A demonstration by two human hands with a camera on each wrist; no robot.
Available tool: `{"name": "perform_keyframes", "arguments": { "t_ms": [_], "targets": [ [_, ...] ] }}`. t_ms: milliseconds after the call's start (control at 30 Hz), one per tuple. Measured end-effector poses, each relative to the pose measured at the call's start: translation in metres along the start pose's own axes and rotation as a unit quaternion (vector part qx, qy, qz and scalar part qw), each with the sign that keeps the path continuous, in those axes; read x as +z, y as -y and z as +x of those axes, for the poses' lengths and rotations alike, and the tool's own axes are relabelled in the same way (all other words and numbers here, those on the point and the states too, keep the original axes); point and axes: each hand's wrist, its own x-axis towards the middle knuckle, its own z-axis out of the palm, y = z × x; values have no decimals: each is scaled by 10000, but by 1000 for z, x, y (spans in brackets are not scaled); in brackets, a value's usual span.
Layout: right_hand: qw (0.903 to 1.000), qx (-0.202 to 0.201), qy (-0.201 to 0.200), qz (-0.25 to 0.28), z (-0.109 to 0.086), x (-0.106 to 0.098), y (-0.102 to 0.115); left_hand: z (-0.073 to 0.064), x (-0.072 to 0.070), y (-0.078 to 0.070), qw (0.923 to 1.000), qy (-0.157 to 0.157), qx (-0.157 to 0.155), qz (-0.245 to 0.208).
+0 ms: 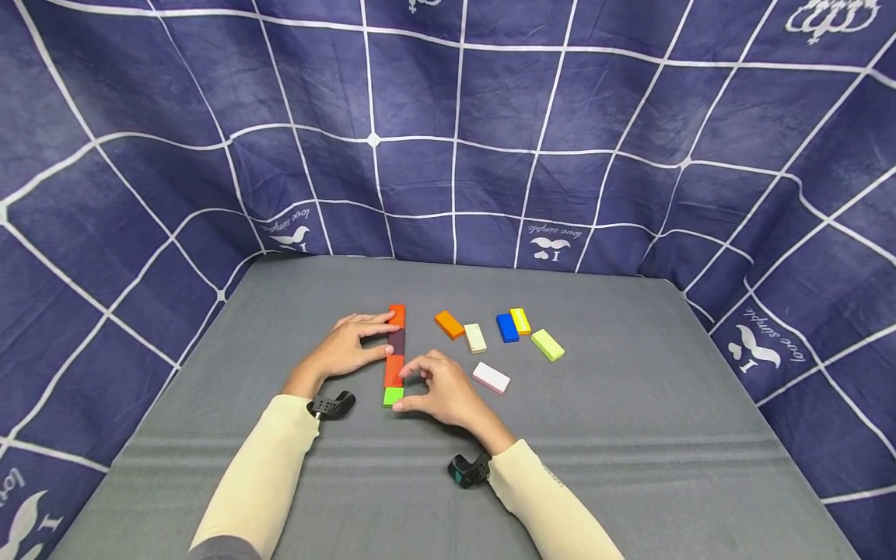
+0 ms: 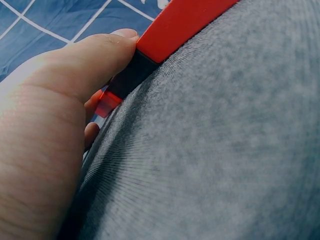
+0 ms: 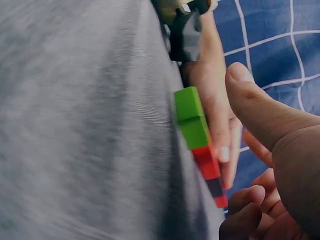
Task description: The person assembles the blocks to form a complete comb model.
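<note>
A straight row of blocks runs away from me on the grey cloth: a green block [image 1: 393, 397] nearest, then a red block [image 1: 394, 372], a dark block [image 1: 396, 342] and another red block [image 1: 397, 312] at the far end. My left hand [image 1: 350, 346] lies along the row's left side. Its fairly straight fingers reach over the far blocks, and the thumb touches the side near the dark block. My right hand [image 1: 442, 389] is at the near right, thumb and fingers apart in a curve beside the green and near red blocks. Nothing shows between them in the right wrist view.
Right of the row lie loose blocks: orange [image 1: 449, 325], cream [image 1: 475, 338], blue [image 1: 508, 328], yellow [image 1: 520, 321], pale green [image 1: 547, 345] and white-and-pink [image 1: 491, 378]. Behind the grey surface [image 1: 630, 435] hangs a blue checked curtain [image 1: 504, 101], which also flanks both sides.
</note>
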Motion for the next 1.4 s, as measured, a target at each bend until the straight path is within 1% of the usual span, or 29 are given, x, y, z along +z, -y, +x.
{"name": "perform_keyframes", "arguments": {
  "t_ms": [100, 200, 333, 467, 567, 733, 900, 1033, 1233, 1400],
  "targets": [
    [9998, -75, -116, 113, 2, -8, 3, 0, 0, 0, 10000, 6, 24, 34],
    [9996, -159, -238, 82, 4, -17, 5, 0, 0, 1, 10000, -14, 43, 35],
    [9989, -269, -388, 55, 6, -29, 7, 0, 0, 2, 10000, -29, -5, -29],
    [9973, -332, -659, 54, 7, -44, 5, 0, 0, 2, 10000, -5, -62, -40],
    [9959, -296, -849, -11, 6, -58, 0, -1, 0, 1, 9999, 15, -100, -64],
    [9948, -167, -990, -150, 2, -85, -16, -1, 0, 1, 9999, 19, -129, -60],
    [9916, -230, -1165, -520, -2, -115, -35, 0, -1, 1, 10000, 15, -83, 19],
    [9885, -157, -1324, -712, -8, -137, -50, 0, -2, 0, 10000, 16, -37, 2],
    [9859, -43, -1476, -790, -20, -159, -74, 2, -2, -1, 9999, 19, 117, 44],
    [9866, 121, -1483, -675, -28, -174, -98, 3, 0, 1, 10000, 25, 78, 34]
  ]
}}
